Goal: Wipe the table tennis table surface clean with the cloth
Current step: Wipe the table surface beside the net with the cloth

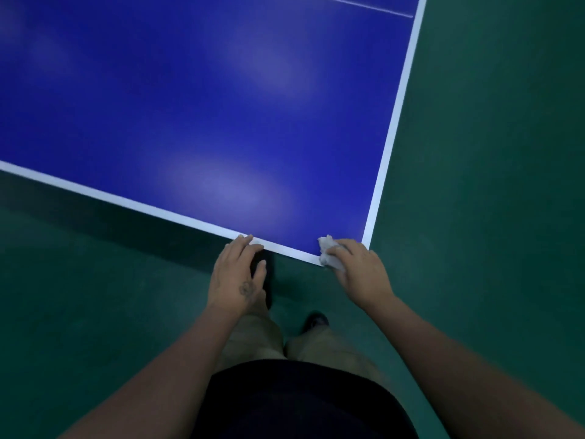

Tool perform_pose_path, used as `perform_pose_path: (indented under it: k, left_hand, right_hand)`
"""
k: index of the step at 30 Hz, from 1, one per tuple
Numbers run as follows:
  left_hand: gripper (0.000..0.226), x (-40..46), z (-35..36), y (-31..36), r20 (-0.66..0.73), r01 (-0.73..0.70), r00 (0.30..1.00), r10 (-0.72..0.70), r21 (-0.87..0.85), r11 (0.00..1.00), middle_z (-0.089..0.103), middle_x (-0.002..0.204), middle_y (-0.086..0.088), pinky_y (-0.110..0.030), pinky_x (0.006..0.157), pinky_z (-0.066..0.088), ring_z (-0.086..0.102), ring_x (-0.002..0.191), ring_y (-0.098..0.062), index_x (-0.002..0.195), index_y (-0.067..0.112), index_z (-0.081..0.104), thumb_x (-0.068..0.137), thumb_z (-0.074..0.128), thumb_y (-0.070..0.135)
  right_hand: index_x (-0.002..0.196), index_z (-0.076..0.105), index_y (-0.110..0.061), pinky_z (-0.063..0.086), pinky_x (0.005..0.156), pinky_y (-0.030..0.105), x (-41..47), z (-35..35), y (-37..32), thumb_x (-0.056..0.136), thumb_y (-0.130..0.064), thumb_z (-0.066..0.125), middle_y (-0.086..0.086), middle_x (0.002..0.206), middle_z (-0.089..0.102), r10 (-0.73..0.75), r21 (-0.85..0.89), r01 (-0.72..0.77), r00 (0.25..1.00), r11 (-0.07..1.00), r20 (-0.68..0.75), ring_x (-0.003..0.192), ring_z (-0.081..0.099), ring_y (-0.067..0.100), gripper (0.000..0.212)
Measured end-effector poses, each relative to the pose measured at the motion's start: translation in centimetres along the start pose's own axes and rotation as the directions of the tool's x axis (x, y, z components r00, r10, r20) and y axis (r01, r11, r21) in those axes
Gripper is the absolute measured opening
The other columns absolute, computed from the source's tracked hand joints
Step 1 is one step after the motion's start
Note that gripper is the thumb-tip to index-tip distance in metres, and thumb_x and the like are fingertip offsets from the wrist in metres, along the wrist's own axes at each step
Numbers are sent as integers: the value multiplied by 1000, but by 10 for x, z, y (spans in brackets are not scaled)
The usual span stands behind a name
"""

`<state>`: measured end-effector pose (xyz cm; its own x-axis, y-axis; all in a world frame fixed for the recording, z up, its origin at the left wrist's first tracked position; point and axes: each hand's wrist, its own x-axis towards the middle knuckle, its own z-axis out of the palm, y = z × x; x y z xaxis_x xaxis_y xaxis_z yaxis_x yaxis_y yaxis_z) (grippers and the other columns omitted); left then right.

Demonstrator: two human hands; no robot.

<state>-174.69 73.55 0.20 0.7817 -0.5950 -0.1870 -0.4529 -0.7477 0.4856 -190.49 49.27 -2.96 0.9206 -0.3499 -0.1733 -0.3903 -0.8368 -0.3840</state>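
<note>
Dark shirt (304, 403) and khaki trousers (253, 337) lowest, below the blue table (202, 99). Right hand (357, 270) curled round a crumpled white cloth (327, 253) at the table's near corner. Left hand (239, 274), fingers straight, touching its white near edge line (126, 199). Green floor (490, 153) around the table. No readable writing anywhere.

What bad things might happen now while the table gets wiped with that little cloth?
1. The cloth sits right at the table corner, partly over the edge, so a wipe might slide off and miss the blue part.
2. It is a small crumpled wad in the right hand, so it may leave streaks or unwiped gaps.
3. The left hand touches the white edge line and could leave finger marks.
</note>
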Motion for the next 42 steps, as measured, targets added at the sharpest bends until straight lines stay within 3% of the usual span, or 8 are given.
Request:
perform_pose_path:
  k: [4,10,15,20,25,29,36,42]
  left_hand:
    - [36,-28,-18,-1,-22,86,996,-85,7,996,57,151,-3,-43,120,40,47,145,-25,132,18,69,100,64,33]
    - [37,-82,-39,-7,-75,186,979,-190,-58,981,59,147,-2,-43,117,44,50,142,-24,130,18,70,99,61,34]
    - [45,-135,-64,-25,-123,268,952,-279,-96,958,61,144,-5,-45,113,46,53,138,-27,128,17,71,96,52,42]
    - [56,-169,-88,-60,-152,350,918,-367,-127,928,59,147,-7,-46,115,45,53,139,-29,131,16,69,96,42,51]
    - [52,-194,-115,-99,-163,399,892,-421,-152,904,55,153,-6,-46,120,39,47,146,-29,135,17,67,98,46,47]
    - [41,-212,-136,-138,-206,432,859,-469,-200,879,52,157,-5,-46,122,35,42,151,-27,138,19,65,102,57,37]
    - [38,-237,-161,-204,-223,484,814,-536,-249,839,49,159,-4,-45,124,32,38,153,-26,139,19,63,103,62,32]
    - [39,-249,-182,-238,-259,536,747,-612,-310,786,49,159,-4,-47,124,35,38,152,-26,139,19,63,103,62,34]
  right_hand:
    - [107,55,-13,34,68,35,-6,-29,-14,96,-14,69,-1,104,58,31,98,-38,997,994,73,86,55,27,17]
    - [88,37,-28,30,56,34,-12,-49,-49,86,-1,66,-9,90,47,-50,123,42,997,992,57,64,45,25,40]
    - [88,41,-31,43,57,36,-10,-62,-99,84,-4,74,-13,98,51,-151,200,139,987,970,48,76,51,19,43]
    - [93,48,-29,47,64,37,2,-64,-166,85,-35,88,-14,105,51,-257,234,224,959,946,123,87,51,14,41]
    - [97,53,-26,47,71,30,9,-52,-240,84,-52,85,-15,106,53,-356,246,309,918,919,174,90,53,8,43]
    - [96,53,-30,54,74,34,14,-37,-301,82,-62,82,-17,111,54,-423,211,380,878,901,224,95,56,8,46]
    - [94,54,-29,55,71,35,29,-17,-392,84,-61,79,-15,107,55,-512,212,475,838,854,188,91,59,10,42]
    - [94,52,-31,50,69,28,40,-5,-452,90,-53,78,-18,109,55,-588,209,552,779,808,217,91,59,9,34]
